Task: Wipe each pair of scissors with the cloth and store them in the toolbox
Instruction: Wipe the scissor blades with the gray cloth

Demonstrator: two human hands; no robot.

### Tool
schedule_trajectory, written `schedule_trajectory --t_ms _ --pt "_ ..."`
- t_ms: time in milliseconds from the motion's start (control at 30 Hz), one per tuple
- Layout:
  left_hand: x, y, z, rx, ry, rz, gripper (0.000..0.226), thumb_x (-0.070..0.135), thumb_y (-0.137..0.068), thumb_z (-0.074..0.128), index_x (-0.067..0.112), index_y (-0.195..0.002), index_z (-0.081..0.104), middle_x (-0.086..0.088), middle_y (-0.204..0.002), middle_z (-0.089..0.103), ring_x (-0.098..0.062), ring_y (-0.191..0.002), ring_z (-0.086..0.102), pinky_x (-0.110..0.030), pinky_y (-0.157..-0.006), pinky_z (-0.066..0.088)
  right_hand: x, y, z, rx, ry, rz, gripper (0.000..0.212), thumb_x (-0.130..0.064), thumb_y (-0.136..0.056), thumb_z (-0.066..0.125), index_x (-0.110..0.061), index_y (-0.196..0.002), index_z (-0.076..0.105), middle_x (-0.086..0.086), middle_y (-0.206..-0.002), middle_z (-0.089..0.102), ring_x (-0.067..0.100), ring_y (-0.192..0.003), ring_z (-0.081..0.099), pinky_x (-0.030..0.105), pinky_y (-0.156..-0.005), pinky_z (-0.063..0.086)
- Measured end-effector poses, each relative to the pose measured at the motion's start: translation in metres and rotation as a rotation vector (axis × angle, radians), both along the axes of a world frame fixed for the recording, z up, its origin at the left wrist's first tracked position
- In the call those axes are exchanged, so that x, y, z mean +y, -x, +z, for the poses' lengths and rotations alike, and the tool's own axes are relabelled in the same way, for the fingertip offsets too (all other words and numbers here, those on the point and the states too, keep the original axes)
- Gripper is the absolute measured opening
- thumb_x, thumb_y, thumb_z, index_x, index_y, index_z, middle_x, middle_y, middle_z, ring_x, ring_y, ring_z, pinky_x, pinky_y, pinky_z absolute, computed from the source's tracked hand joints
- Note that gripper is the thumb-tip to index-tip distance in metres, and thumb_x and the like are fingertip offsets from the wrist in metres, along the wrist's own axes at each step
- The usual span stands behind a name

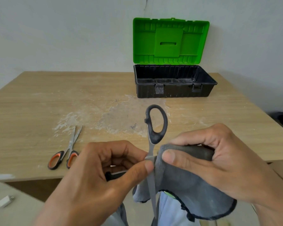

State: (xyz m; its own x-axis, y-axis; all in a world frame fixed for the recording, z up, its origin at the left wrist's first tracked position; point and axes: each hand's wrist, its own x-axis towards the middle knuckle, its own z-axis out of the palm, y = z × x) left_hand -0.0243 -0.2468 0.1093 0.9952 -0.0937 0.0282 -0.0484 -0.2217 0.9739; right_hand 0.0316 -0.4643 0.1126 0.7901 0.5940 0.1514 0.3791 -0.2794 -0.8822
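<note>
Scuffed wooden table (pixel 39 101) against pale wall (pixel 55 30), open toolbox (pixel 173 90) at back.

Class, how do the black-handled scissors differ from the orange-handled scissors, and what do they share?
The black-handled scissors are pinched in the left hand against the cloth; the orange-handled scissors lie on the table. The black-handled scissors stand handle-up; the orange-handled scissors lie flat. Both have grey metal blades.

head camera, forward and down, close over hands (pixel 153 168)
</note>
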Motion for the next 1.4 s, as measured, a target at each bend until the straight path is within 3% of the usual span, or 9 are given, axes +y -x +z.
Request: schedule_trajectory --t_ms 167,333,600,767,867,933,1200,1333,1400 --pt "0.004 0.001 -0.001 0.007 -0.018 -0.061 0.014 0.039 -0.075 0.080 0.025 -0.076 0.080 -0.004 -0.070 0.076 -0.014 -0.067 0.073 -0.016 -0.062 0.056 0.001 0.001 0.001 -0.004 0.056 0.025 0.017 -0.044 -0.088 0.074 -0.031 -0.089 0.085 -0.011 -0.073 0.078 -0.002 -0.062 0.067 0.010 -0.060 0.046" --pt "0.006 0.003 0.002 0.055 0.003 -0.056 0.010 0.032 -0.062 0.076 0.024 -0.066 0.079 -0.006 -0.060 0.072 -0.008 -0.053 0.067 -0.009 -0.053 0.048 -0.008 -0.005 0.000 -0.002 0.064 0.015 0.018 -0.047 -0.092 0.071 -0.043 -0.078 0.082 -0.017 -0.060 0.065 -0.002 -0.056 0.055 0.013 -0.059 0.042" --pt "0.007 0.000 0.001 0.052 0.012 -0.049 0.013 0.031 -0.068 0.076 0.018 -0.069 0.078 -0.006 -0.061 0.072 -0.007 -0.053 0.065 -0.010 -0.052 0.047 0.001 -0.003 -0.003 0.054 -0.005 -0.083 0.021 -0.042 -0.085 0.071 -0.032 -0.095 0.086 -0.016 -0.088 0.081 0.000 -0.088 0.076 0.008 -0.080 0.052" --pt "0.007 -0.001 -0.002 0.068 0.037 -0.033 0.013 0.027 -0.070 0.076 0.014 -0.069 0.078 -0.005 -0.057 0.069 -0.003 -0.047 0.059 -0.007 -0.047 0.041 0.007 -0.002 -0.008 0.055 -0.067 -0.144 0.024 -0.043 -0.082 0.077 -0.029 -0.099 0.068 -0.007 -0.068 0.067 0.000 -0.056 0.058 0.009 -0.057 0.043" --pt "0.007 0.000 -0.003 0.070 0.047 -0.011 0.013 0.026 -0.070 0.076 0.013 -0.068 0.078 -0.004 -0.054 0.068 -0.003 -0.045 0.058 -0.007 -0.046 0.040 0.007 -0.001 -0.014 -0.141 0.019 -0.197 0.019 -0.050 -0.088 0.073 -0.031 -0.085 0.072 -0.007 -0.074 0.071 0.009 -0.068 0.068 0.021 -0.062 0.053" --pt "0.008 0.001 -0.003 0.056 0.047 0.009 0.014 0.029 -0.067 0.076 0.016 -0.069 0.079 -0.004 -0.057 0.070 -0.004 -0.049 0.061 -0.008 -0.049 0.043 0.006 0.002 -0.014 -0.170 0.048 -0.191 0.023 -0.051 -0.090 0.067 -0.032 -0.085 0.080 -0.013 -0.077 0.075 0.006 -0.074 0.071 0.012 -0.064 0.049" --pt "0.010 0.003 -0.004 0.025 0.009 -0.008 0.017 0.037 -0.064 0.075 0.022 -0.070 0.080 -0.005 -0.063 0.073 -0.008 -0.056 0.068 -0.011 -0.056 0.049 0.000 0.004 -0.010 -0.024 0.117 -0.069 0.023 -0.054 -0.088 0.070 -0.037 -0.092 0.084 -0.015 -0.086 0.077 0.008 -0.081 0.074 0.012 -0.069 0.050" --pt "0.014 0.005 -0.005 0.027 0.010 -0.038 0.021 0.046 -0.072 0.078 0.025 -0.074 0.080 -0.005 -0.068 0.075 -0.012 -0.062 0.071 -0.012 -0.059 0.052 -0.007 0.000 -0.009 0.010 0.078 -0.033 0.023 -0.053 -0.092 0.069 -0.037 -0.094 0.085 -0.005 -0.093 0.080 0.016 -0.085 0.076 0.025 -0.078 0.057" --pt "0.017 0.005 -0.005 0.018 -0.001 -0.059 0.025 0.051 -0.071 0.079 0.026 -0.077 0.080 -0.003 -0.071 0.076 -0.011 -0.065 0.072 -0.012 -0.061 0.052 -0.010 -0.001 -0.008 -0.009 0.048 -0.047 0.023 -0.048 -0.092 0.070 -0.032 -0.096 0.086 -0.007 -0.096 0.082 0.014 -0.090 0.077 0.019 -0.080 0.055"
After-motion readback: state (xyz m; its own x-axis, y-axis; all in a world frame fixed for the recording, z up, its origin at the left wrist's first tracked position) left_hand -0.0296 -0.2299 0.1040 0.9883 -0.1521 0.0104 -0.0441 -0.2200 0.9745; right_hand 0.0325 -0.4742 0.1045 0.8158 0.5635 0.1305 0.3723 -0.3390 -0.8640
